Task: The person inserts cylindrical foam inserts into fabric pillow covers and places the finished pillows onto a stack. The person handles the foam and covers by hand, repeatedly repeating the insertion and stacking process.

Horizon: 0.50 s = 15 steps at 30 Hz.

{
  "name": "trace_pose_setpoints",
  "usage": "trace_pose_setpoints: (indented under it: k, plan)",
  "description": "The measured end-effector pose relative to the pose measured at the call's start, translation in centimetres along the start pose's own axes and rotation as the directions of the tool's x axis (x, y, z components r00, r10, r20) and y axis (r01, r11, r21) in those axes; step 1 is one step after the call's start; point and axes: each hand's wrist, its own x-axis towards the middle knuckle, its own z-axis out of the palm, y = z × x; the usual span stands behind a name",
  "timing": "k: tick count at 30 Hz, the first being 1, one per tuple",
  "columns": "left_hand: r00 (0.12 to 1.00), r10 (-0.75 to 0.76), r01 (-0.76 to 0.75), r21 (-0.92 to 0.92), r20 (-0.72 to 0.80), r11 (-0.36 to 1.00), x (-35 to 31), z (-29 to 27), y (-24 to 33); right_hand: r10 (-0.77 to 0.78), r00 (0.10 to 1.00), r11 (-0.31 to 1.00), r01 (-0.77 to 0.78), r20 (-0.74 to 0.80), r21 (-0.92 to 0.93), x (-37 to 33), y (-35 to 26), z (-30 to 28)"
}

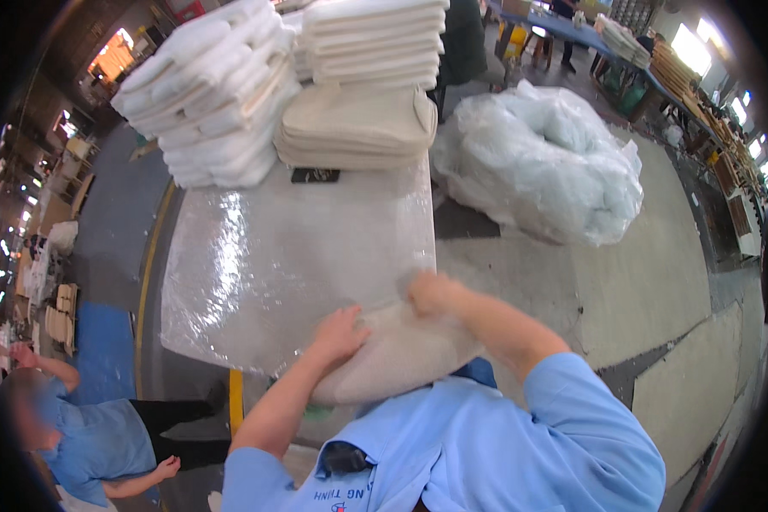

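A pale beige padded fabric piece, like a cushion (401,354), lies across the near edge of the table, close against my body. My left hand (340,334) rests on its left part with the fingers stretched out. Over its far right edge is my right hand (435,294), curled closed and blurred by motion. What the right fingers hold, if anything, cannot be made out. The table (316,230) is covered in shiny clear plastic.
Tall stacks of white padded pieces (213,94) (375,43) and a beige stack (354,128) stand at the table's far side, near a small dark flat object (316,175). A large plastic-wrapped bundle (546,162) sits at the right. Another person (102,439) is at the lower left.
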Motion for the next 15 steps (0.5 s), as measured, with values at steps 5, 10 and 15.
trace_pose_setpoints:
  k: [5, 10, 15]
  plan:
    - [0.994, 0.098, -0.110, 0.273, 0.056, 0.956, 4.0, 3.2, 1.7, -0.058, 0.965, 0.987, 0.095, -0.257, 0.133, -1.6, 1.6, 2.7]
    - [0.991, -0.050, 0.037, -0.102, -0.123, 0.994, 3.8, 3.2, 0.8, 0.096, 0.986, 0.955, -0.053, -0.135, 0.291, -0.9, 0.3, 1.7]
    - [0.997, 0.027, -0.023, 0.051, -0.067, 0.998, 4.7, 2.2, 2.6, 0.064, 0.986, 0.960, -0.019, -0.151, 0.280, 1.6, 1.6, 3.6]
